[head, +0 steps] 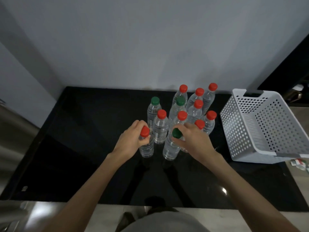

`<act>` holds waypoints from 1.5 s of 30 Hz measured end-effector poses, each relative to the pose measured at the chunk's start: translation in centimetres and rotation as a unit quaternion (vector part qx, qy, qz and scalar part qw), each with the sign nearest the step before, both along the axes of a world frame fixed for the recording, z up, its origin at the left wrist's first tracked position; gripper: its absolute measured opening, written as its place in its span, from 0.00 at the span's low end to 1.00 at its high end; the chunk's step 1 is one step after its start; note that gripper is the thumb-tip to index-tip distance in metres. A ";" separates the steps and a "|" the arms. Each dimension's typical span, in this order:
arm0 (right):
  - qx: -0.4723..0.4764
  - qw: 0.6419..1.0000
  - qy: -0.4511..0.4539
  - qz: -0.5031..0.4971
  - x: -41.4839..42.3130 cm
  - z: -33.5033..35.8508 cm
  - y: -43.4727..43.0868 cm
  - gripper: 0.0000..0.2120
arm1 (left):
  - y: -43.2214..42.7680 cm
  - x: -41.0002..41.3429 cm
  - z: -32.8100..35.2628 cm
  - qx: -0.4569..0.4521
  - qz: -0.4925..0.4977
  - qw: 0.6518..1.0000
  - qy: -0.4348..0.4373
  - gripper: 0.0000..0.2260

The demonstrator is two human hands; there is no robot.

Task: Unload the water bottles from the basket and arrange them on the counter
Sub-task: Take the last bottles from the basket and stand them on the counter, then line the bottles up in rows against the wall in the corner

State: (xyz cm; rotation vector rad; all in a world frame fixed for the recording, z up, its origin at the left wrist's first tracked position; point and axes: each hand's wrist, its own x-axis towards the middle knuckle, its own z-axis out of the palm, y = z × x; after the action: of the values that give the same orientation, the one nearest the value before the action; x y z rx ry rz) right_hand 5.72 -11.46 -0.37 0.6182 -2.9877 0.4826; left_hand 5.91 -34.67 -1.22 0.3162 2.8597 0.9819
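Observation:
Several clear water bottles with red or green caps stand upright in a cluster on the black counter (83, 148). My left hand (128, 139) grips the neck of a red-capped bottle (147, 148) at the front left of the cluster. My right hand (194, 139) holds the neck of a green-capped bottle (170, 148) just to its right. Both bottles rest on the counter. The white perforated basket (240, 131) sits at the right, tilted, with no bottles visible inside.
A pale wall runs behind the counter. A steel surface (11, 144) borders the counter's left side. Small crumpled wrappers (299, 164) lie right of the basket. The counter's front edge is close to my body.

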 end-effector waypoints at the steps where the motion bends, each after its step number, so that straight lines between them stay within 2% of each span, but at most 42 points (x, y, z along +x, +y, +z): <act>1: 0.024 1.000 0.010 0.005 -0.2 0.4 0.0 0.11 | -0.1 0.0 -0.1 -0.006 -0.007 1.000 0.000 0.11; 4: 0.053 0.999 0.010 -0.001 -0.2 1.4 -0.4 0.13 | -0.3 0.2 -0.4 -0.006 -0.019 1.000 0.014 0.12; 8: 0.014 0.997 0.072 -0.031 -0.6 3.0 -2.2 0.16 | -0.8 0.4 -1.0 -0.031 -0.021 0.998 0.043 0.14; 11: -0.001 0.997 0.072 -0.027 -2.3 3.3 -4.3 0.18 | -1.2 0.3 -1.0 -0.043 -0.031 0.997 0.058 0.16; 16: 0.099 0.995 -0.016 -0.018 -5.2 2.5 -6.1 0.20 | -1.6 -0.1 -0.6 -0.076 -0.049 0.992 0.085 0.17; 23: 0.194 0.980 -0.024 0.027 -6.3 1.7 -6.3 0.24 | -1.5 -0.2 -0.4 -0.085 -0.060 0.992 0.069 0.15; 28: 0.105 0.986 -0.092 0.092 -6.3 2.0 -6.2 0.17 | -2.1 0.8 -0.8 -0.020 -0.005 0.999 0.032 0.13; 34: 0.031 0.987 -0.091 0.130 -6.1 2.4 -7.7 0.14 | -4.0 1.7 -0.2 0.067 0.101 0.992 0.040 0.10; 39: -0.020 0.985 -0.065 0.161 -6.5 4.3 -11.4 0.11 | -8.0 1.0 1.5 0.077 0.152 0.984 0.061 0.09; 45: -0.129 0.975 -0.100 0.151 -8.0 3.8 -17.4 0.11 | -15.0 -0.6 2.4 0.062 0.155 0.983 0.073 0.10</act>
State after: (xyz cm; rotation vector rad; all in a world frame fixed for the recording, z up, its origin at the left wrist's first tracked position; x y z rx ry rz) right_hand -2.27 -28.88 3.42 1.0573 -2.9419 0.9905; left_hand 5.31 -49.70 1.15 -0.0547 3.0480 1.2412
